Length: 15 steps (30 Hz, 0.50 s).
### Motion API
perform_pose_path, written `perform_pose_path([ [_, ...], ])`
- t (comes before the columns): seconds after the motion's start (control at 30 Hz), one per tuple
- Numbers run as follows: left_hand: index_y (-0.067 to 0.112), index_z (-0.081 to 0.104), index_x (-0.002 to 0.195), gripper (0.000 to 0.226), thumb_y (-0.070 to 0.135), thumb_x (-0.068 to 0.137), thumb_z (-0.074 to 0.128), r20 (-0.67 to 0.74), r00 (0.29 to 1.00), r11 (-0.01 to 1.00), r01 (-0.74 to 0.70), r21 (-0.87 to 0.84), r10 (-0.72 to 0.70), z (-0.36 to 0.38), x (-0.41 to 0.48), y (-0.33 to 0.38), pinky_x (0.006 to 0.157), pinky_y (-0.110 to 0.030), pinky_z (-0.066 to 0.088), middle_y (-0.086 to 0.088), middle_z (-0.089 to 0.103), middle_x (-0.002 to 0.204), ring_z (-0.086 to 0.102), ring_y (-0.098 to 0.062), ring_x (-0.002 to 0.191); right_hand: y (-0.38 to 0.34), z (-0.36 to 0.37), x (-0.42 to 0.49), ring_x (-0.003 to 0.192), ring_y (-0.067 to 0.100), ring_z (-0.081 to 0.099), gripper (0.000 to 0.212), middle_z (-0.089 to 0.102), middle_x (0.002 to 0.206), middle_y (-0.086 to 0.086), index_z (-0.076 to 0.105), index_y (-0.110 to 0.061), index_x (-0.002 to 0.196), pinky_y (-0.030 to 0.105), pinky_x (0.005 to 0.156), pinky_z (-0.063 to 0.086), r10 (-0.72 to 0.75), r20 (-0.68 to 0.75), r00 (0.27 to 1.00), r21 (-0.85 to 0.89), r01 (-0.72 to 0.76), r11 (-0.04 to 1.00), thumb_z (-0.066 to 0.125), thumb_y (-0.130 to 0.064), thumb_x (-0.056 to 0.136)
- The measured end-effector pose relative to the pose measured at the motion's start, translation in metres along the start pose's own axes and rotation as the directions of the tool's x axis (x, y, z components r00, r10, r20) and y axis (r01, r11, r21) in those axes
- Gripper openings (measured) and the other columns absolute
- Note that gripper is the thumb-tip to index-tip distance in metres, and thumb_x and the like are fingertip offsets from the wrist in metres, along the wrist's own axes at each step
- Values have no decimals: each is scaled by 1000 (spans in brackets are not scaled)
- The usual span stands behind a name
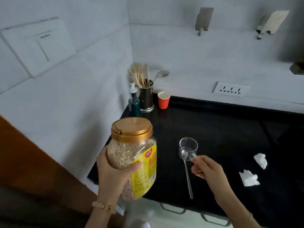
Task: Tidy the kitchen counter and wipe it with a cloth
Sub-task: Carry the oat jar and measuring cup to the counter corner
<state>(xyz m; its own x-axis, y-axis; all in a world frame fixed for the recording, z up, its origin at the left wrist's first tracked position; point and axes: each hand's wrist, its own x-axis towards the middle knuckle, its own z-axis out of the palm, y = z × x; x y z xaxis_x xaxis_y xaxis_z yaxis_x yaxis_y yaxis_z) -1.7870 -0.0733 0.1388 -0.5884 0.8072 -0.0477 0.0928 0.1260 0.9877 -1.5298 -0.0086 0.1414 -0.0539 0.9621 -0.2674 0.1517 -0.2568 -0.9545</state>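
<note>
My left hand point(113, 171) grips a clear plastic jar of oats point(133, 155) with a gold lid and yellow label, held tilted above the left end of the black counter point(222, 129). My right hand point(207, 168) pinches the short handle of a clear plastic measuring scoop point(188, 148), lifted just over the counter. A metal spoon point(188, 180) lies on the counter beneath the scoop, handle pointing toward me. Two crumpled white tissues lie to the right, one farther point(260, 160), one nearer point(249, 178).
In the back left corner stand a dark soap pump bottle point(134, 102), a metal holder point(146, 99) with chopsticks and a spoon, and a red paper cup point(163, 99). A wall socket point(230, 89) sits above the counter. Drawer handles point(172, 208) show below the front edge.
</note>
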Motion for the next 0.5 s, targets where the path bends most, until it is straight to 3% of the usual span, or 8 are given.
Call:
perform_pose_path([
  [0.27, 33, 41, 124, 114, 50, 23, 90, 197, 980, 1000, 17, -16, -14, 32, 73, -1, 89, -50, 52, -3, 50, 126, 55, -22, 113, -8, 13, 30, 73, 17, 66, 22, 69, 72, 9, 71, -15, 80, 25, 71, 53, 29, -138, 990, 28, -25, 999, 52, -17, 92],
  [0.5, 31, 35, 130, 119, 44, 22, 85, 254, 967, 999, 21, -41, -10, 76, 107, 11, 85, -35, 47, -1, 43, 130, 49, -20, 116, -20, -7, 73, 72, 16, 66, 22, 68, 71, 7, 69, -13, 84, 25, 71, 54, 23, -199, 980, 7, -22, 1000, 49, -15, 93],
])
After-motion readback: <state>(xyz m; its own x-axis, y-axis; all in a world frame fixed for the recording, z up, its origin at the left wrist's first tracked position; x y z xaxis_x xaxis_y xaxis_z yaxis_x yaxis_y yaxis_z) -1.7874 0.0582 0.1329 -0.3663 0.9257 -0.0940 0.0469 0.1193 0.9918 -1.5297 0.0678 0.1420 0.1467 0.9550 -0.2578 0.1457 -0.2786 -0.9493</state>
